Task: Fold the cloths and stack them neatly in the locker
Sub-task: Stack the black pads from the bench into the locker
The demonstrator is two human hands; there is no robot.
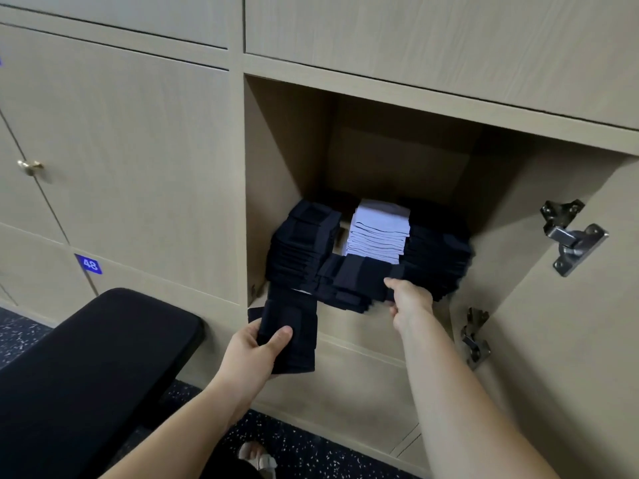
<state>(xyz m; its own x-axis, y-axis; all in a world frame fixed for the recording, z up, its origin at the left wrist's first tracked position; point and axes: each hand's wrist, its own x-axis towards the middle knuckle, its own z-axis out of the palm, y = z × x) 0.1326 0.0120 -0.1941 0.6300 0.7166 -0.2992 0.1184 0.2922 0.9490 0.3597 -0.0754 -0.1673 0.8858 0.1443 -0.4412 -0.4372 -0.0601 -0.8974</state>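
The open locker (pixel 287 160) holds stacks of folded cloths: a dark navy stack (pixel 301 243) at the left, a white stack (pixel 378 233) in the middle, a dark stack (pixel 439 257) at the right and a lower dark front stack (pixel 356 281). My left hand (pixel 252 350) grips a folded dark cloth (pixel 294 337) just below the locker's front edge, thumb on top. My right hand (pixel 409 300) pinches the right end of the front stack's top cloths.
The locker door (pixel 567 340) stands open at the right with metal hinges (pixel 572 236). A black padded bench (pixel 86 368) sits at the lower left. Closed locker doors surround the opening, one labelled 48 (pixel 89 264). Speckled dark floor lies below.
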